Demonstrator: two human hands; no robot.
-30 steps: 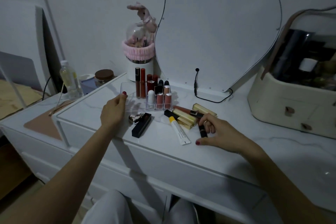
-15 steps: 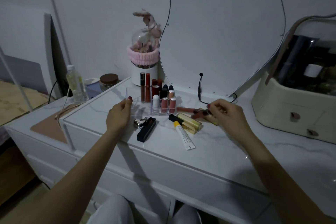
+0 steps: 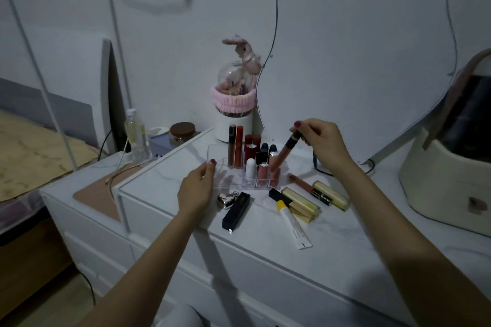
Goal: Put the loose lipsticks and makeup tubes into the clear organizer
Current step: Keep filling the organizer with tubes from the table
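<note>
My right hand [image 3: 322, 145] pinches a pink lip gloss tube [image 3: 285, 151] by its dark cap end; the tube hangs tilted, its lower end over the right rear cells of the clear organizer [image 3: 212, 151]. I cannot tell whether the tip is inside a cell.

My left hand [image 3: 195, 188] rests against the organizer's front left corner, fingers curled loosely at its edge, thumb up along the wall. I read it as holding the organizer.

Organizer contents: two tall glosses [image 3: 236, 146] at the rear, dark red lipsticks beside them, a white-capped tube [image 3: 249, 168] and pink ones in the front right cells. The left cells hold nothing I can see.

Loose on the tabletop [image 3: 345, 247], in front of the organizer: a silver compact piece [image 3: 227, 198] touching a black rectangular lipstick [image 3: 237, 210]. To the right: a white tube with yellow cap [image 3: 293, 225], gold-cased lipsticks [image 3: 303, 204], and another pink gloss with gold cap [image 3: 318, 191] lying flat.
</note>
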